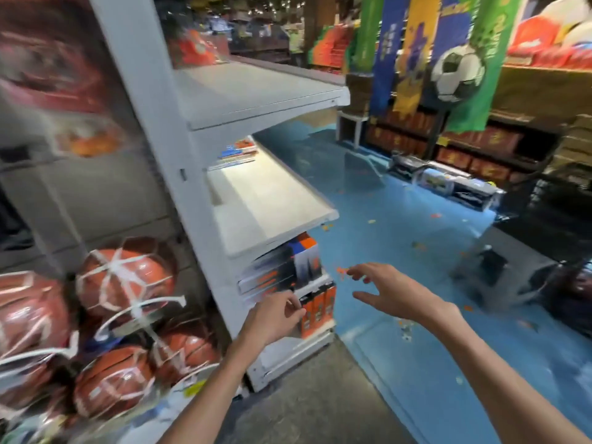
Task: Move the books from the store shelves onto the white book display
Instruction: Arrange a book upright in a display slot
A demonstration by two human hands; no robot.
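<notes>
— How many basketballs [125,280] hung in the nets?
— 5 showed, some cut off at the edge.
— Shelf boards [256,94] on the white unit?
— 4, I counted.
— Orange books [318,310] upright on the lowest one?
— 3. Also 1 football [456,73], and 2 hands [277,315].

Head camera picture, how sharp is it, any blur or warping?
Head view: strong motion blur smears the netted orange basketballs and the red poster at the left; wide-angle distortion bends the white metal shelf unit; the left hand and right hand are soft but readable; the store background is dim.
</notes>
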